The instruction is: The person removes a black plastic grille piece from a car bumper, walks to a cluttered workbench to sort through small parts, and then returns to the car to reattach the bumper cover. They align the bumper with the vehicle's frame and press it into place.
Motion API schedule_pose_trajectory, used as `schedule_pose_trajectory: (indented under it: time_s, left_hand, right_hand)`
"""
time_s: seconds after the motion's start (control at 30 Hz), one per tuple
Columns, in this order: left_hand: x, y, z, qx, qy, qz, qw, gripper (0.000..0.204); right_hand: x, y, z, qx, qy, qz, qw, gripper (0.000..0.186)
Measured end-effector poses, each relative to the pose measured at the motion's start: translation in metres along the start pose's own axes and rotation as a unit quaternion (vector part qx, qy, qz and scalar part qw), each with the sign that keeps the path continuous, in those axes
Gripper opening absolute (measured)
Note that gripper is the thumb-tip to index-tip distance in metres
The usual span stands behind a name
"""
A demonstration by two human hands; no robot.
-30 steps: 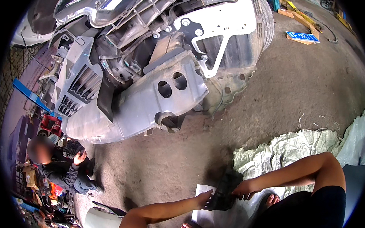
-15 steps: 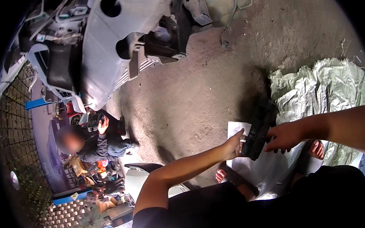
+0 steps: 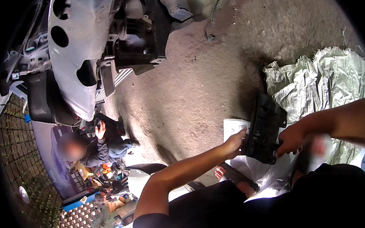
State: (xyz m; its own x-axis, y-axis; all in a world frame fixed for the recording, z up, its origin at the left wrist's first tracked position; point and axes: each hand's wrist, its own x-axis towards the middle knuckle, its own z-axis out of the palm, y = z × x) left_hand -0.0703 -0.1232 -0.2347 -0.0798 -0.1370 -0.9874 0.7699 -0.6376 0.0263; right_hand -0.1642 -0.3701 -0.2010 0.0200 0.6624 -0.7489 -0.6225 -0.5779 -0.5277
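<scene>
While both hands grip black plastic part, crumpled sack lies near, white sheeting below.

L arm in from lower edge, elbow bent, forearm slanting up & to R; L grip closed, thumb extended uppermost, other fingers mostly hidden. R forearm in from R edge, approx. level, dipping slightly L; R grip angled down-L from wrist, back of hand up, fingers curled. Grips near e/o, not touching, R slightly higher in view.
</scene>
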Motion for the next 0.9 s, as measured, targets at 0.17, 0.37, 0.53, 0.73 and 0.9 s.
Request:
schedule_pose_trajectory:
  time_s: [0.17,0.37,0.53,0.73,0.9]
  left_hand:
    - [-0.004,0.0,0.013,-0.034,-0.054,0.054,0.997,0.054]
    - [0.005,-0.002,0.002,-0.024,-0.039,0.073,0.996,0.053]
    - [0.012,-0.009,-0.012,0.07,0.039,0.164,0.983,0.057]
    - [-0.018,-0.013,-0.079,-0.073,0.048,0.245,0.966,0.055]
    - [-0.029,-0.006,-0.241,-0.179,0.215,0.332,0.901,0.067]
  right_hand:
    - [0.007,0.008,-0.004,-0.015,0.007,0.021,1.0,0.065]
    - [-0.018,-0.01,-0.015,-0.095,0.131,-0.024,0.987,0.052]
    - [-0.028,-0.017,-0.017,-0.125,0.19,-0.056,0.972,0.048]
    - [-0.028,-0.025,-0.006,-0.055,0.201,-0.071,0.975,0.038]
    - [-0.007,0.015,-0.012,-0.066,0.182,-0.036,0.981,0.04]
